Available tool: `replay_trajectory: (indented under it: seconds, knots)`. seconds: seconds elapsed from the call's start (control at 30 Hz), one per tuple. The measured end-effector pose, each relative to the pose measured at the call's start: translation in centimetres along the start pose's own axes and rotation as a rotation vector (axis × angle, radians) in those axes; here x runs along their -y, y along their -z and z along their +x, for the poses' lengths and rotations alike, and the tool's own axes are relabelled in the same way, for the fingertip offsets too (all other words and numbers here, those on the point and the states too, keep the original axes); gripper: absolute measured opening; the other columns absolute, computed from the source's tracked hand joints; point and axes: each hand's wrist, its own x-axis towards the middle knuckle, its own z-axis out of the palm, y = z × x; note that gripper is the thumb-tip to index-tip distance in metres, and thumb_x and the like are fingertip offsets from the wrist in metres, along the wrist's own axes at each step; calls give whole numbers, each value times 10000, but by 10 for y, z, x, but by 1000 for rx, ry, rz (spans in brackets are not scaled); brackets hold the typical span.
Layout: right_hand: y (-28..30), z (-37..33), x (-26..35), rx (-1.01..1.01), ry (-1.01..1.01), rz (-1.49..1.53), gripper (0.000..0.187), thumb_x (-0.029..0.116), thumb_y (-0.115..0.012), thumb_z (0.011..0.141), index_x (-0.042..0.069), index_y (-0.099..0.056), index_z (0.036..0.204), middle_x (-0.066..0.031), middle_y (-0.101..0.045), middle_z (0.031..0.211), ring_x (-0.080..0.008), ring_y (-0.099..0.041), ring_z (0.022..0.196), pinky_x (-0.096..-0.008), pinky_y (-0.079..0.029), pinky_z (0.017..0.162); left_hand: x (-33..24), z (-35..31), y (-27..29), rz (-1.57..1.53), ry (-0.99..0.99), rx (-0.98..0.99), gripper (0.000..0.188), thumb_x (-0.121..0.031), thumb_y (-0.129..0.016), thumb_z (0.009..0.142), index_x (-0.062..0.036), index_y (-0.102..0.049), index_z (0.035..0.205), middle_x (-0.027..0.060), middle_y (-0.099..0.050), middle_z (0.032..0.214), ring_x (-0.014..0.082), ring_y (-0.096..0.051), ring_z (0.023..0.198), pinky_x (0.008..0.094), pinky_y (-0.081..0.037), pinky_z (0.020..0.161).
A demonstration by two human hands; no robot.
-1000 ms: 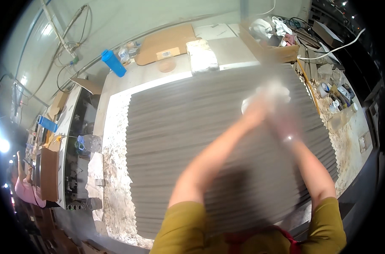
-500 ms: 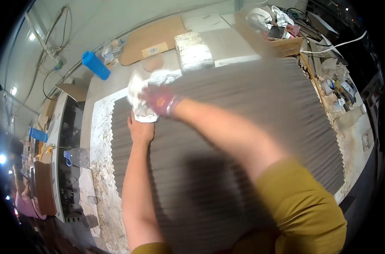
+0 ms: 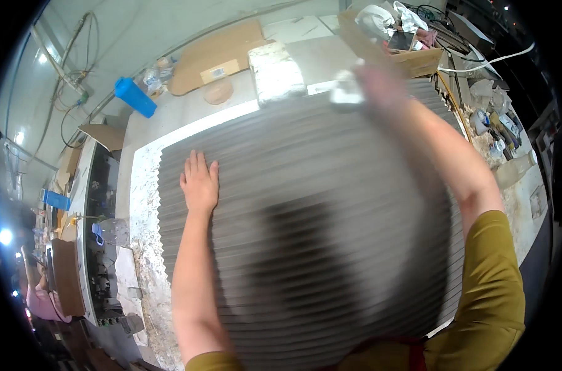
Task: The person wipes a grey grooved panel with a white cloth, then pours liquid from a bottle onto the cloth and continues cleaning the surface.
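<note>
On the left part of the dark grey, ribbed sheet (image 3: 306,167), the bare left hand (image 3: 200,183) rests palm down, fingers extended, slightly parted, released. Near the sheet's far edge, the blurred right hand (image 3: 380,86) grasps a white cloth (image 3: 348,89) in its fingers. Beyond the sheet, the pale desk (image 3: 324,59) bears a whitish rectangular block (image 3: 278,73) and a blue cylindrical bottle (image 3: 135,97).

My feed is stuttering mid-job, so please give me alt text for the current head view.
A person's left hand lies flat on a ridged grey sheet, while the blurred right hand holds a white cloth near its far edge. Beyond the sheet are a blue bottle, cardboard and a white block.
</note>
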Motion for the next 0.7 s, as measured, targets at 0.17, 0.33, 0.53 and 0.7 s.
replay_trajectory:
  seconds: [0.17,0.33,0.53,0.7]
  knots:
    - [-93,38,202,-84,592,334,335,247,-519,864,74,-584,1143,-175,-581,1180,-320,-563,1092,-423,-449,914,5,3,-5,-31,7,55,531,-383,-377,967,-91,-340,1409,96,-280,1498,274,-255,1376,481,-204,1098]
    - [-113,31,229,96,312,158,345,337,-429,926,138,-609,1143,-140,-583,1169,-286,-549,1110,-415,-398,948,2,0,4,-27,-9,50,528,-379,-388,962,-80,-357,1396,95,-296,1487,268,-267,1368,473,-199,1097]
    - [-67,16,77,438,46,-143,311,298,-514,885,117,-663,1089,-139,-609,1188,-280,-579,1109,-390,-449,940,4,-4,5,-19,-2,13,529,-409,-380,964,-64,-391,1366,114,-336,1457,266,-295,1347,471,-228,1080]
    - [-6,6,-15,191,-56,-219,249,303,-635,792,100,-711,914,-166,-656,987,-298,-649,909,-390,-517,785,-2,-2,6,-24,8,20,538,-418,-357,971,-70,-373,1381,105,-316,1470,266,-277,1359,466,-220,1085]
